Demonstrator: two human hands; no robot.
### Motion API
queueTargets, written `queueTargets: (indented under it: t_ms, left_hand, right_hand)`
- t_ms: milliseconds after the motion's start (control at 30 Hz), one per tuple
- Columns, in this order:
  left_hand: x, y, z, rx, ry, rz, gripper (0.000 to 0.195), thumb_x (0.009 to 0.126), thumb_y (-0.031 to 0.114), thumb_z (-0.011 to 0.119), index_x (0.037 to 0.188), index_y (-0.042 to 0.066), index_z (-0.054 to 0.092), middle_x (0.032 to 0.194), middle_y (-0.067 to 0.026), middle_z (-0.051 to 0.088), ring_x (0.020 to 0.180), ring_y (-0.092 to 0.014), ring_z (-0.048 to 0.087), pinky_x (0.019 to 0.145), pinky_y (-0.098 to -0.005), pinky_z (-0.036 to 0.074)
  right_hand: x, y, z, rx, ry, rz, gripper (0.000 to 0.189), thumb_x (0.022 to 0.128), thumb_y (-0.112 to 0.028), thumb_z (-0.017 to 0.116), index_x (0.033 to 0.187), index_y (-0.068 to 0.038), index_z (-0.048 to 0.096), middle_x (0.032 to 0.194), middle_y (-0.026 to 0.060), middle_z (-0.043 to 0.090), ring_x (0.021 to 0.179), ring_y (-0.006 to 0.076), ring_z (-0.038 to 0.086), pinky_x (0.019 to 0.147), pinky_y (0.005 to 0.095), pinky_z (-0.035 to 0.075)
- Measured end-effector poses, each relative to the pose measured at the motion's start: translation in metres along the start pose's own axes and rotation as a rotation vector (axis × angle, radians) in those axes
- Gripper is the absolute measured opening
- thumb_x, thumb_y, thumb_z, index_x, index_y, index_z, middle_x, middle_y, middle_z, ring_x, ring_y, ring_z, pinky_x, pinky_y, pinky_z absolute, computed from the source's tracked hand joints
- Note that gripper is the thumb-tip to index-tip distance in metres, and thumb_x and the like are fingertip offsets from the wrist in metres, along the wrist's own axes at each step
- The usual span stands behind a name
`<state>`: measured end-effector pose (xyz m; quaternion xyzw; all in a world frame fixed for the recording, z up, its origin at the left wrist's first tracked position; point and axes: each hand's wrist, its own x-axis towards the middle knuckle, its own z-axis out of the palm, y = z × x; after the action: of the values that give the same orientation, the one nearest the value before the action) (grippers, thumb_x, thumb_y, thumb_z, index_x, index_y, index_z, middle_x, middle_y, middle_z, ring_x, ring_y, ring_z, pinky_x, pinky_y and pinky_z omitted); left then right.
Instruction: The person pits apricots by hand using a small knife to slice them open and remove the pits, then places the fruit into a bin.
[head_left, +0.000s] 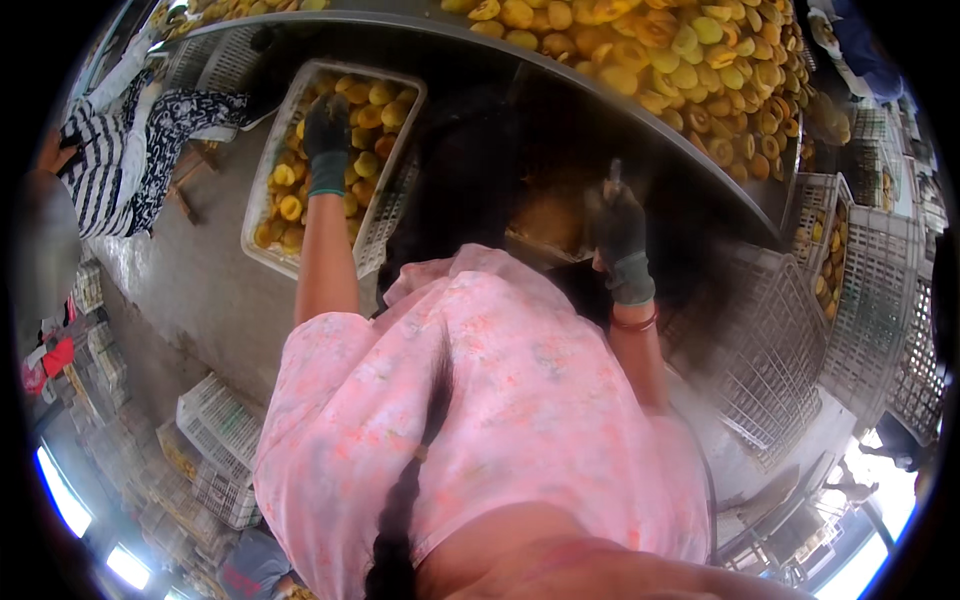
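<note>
My left hand (327, 142), in a dark glove with a green cuff, reaches into a white plastic crate (259, 199) of whole-looking yellow stone fruit (367, 165). Its fingers rest among the fruit, and whether they grip one is hidden. Low on the right, my gloved right hand (621, 232) is closed around a small metal-tipped hand tool (616, 169), perhaps a knife; only its tip shows. Beyond both hands, a metal-rimmed table (645, 112) carries a large heap of halved yellow fruit (697, 67), several with hollow centres.
Stacked plastic crates (772, 330) stand close by my right arm, and another crate of fruit (830, 262) lies behind them. To the left, a person in patterned clothes (142, 157) is near a wooden stool (191, 180). More crates (221, 420) sit on the floor behind me.
</note>
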<state>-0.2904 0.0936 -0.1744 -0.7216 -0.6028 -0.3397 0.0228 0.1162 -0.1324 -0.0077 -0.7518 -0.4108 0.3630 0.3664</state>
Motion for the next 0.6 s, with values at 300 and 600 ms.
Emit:
queueTargets:
  t_ms: [300, 600]
  left_hand:
    - [0.123, 0.288, 0.08, -0.066, -0.335, 0.265, 0.037, 0.076, 0.047, 0.052, 0.091, 0.016, 0.063, 0.092, -0.009, 0.062, 0.086, -0.027, 0.058, 0.075, -0.0398, 0.044]
    - [0.121, 0.353, 0.124, 0.3, -0.752, 0.143, 0.034, 0.081, 0.038, 0.043, 0.098, 0.015, 0.062, 0.103, -0.0088, 0.06, 0.096, -0.024, 0.057, 0.08, -0.0374, 0.044]
  right_hand:
    - [0.003, 0.022, -0.008, -0.114, 0.109, -0.308, 0.011, 0.081, -0.007, 0.051, 0.089, 0.001, 0.055, 0.075, 0.0158, 0.056, 0.066, 0.0246, 0.054, 0.06, 0.0314, 0.042]
    - [-0.002, 0.054, -0.013, 0.592, 0.039, -0.084, 0.01, 0.085, -0.005, 0.046, 0.091, -0.003, 0.053, 0.08, 0.0038, 0.056, 0.07, 0.0167, 0.054, 0.061, 0.0269, 0.045]
